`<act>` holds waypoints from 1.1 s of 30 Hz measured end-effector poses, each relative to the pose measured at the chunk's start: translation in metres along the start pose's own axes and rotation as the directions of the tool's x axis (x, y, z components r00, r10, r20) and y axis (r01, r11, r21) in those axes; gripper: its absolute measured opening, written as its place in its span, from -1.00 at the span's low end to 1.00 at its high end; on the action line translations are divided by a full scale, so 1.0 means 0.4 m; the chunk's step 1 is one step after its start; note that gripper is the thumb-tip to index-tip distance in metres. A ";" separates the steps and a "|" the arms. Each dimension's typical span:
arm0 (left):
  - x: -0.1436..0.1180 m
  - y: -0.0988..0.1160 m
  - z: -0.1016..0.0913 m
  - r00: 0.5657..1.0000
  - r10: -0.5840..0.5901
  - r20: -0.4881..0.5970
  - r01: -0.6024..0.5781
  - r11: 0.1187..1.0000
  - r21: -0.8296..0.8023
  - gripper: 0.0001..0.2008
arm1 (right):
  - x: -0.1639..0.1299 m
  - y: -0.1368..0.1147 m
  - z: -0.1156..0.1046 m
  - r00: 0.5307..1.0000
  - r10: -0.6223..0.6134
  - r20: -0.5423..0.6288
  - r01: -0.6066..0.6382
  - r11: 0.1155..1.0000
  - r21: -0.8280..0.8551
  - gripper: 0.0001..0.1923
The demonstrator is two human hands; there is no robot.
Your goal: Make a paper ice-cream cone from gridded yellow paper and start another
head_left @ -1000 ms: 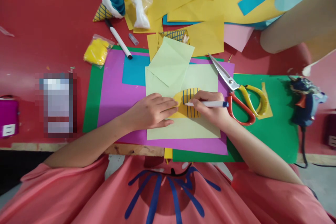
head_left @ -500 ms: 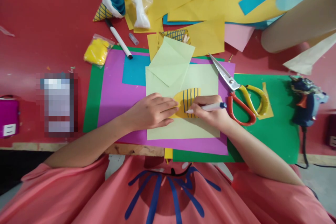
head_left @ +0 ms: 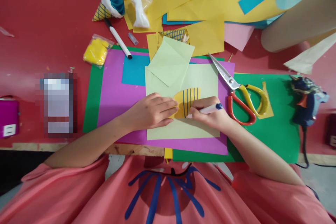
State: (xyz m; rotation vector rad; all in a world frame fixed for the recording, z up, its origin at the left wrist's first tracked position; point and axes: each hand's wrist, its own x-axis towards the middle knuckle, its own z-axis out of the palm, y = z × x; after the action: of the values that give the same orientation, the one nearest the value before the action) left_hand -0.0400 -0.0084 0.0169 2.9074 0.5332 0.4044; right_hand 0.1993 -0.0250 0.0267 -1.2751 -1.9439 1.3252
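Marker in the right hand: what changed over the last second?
The right hand drew the marker down the yellow cutout toward the body, tilting it from level to slanted. The left hand stayed pressed on the cutout; scissors unmoved.

cutout [head_left: 187, 99] on paper sheet [head_left: 199, 77] | scissors [head_left: 236, 91] right (glue gun [head_left: 306, 99] farther right)
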 end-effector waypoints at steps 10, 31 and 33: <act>0.001 -0.003 0.001 0.999 0.020 -0.026 -0.020 1.000 0.000 -0.76 | 0.009 0.013 -0.016 0.955 0.218 -0.201 -0.123 0.909 0.398 -0.75; 0.012 0.066 0.014 0.994 -0.087 0.070 0.085 0.996 0.031 -0.58 | -0.002 0.028 -0.001 0.908 0.021 -0.419 0.011 0.997 0.074 -0.84; 0.013 0.078 0.017 0.988 -0.121 0.092 0.117 0.992 0.053 -0.56 | 0.000 0.031 0.000 0.906 0.025 -0.423 0.005 0.998 0.069 -0.84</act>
State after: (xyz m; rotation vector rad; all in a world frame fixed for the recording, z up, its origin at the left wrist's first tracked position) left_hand -0.0234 -0.0359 0.0180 2.9027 0.7065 0.2384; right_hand 0.2047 -0.0237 0.0157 -1.4036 -1.5755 1.0026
